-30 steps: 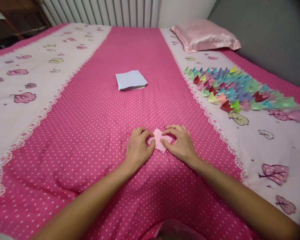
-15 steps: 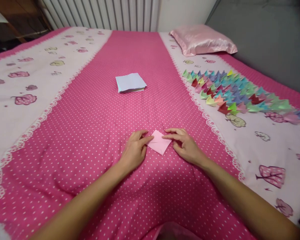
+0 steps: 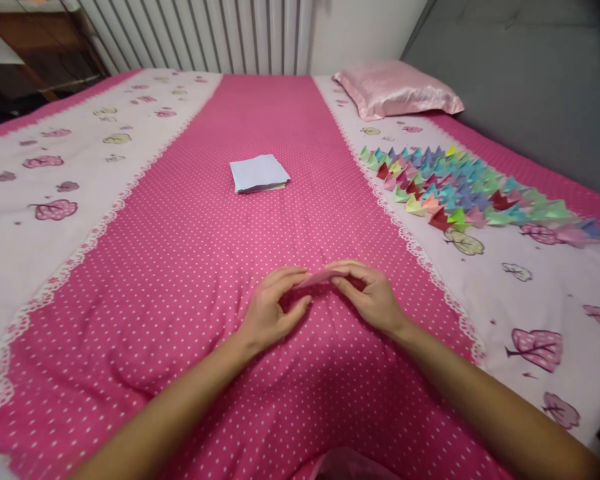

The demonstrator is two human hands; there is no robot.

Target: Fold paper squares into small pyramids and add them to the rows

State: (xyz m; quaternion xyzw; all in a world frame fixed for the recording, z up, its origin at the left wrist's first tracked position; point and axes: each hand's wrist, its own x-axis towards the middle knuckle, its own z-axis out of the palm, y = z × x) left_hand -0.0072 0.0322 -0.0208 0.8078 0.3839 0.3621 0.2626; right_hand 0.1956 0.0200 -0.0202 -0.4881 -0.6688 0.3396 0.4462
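Observation:
A small folded piece of pink paper is raised off the bedspread, tilted so that mostly its narrow side shows. My right hand pinches its right end between thumb and fingers. At the paper's left end, the fingertips of my left hand touch it, while the left thumb stands apart below. The pink polka-dot bedspread lies under both hands.
A stack of paper squares, pale lilac on top, lies further up the bed. Rows of colourful folded paper pieces stand at the right. Behind them is a pink satin pillow, beside a grey headboard.
The pink paper lay flat and is now lifted and tipped up. My right hand has closed on its right end, and my left thumb has come away from it.

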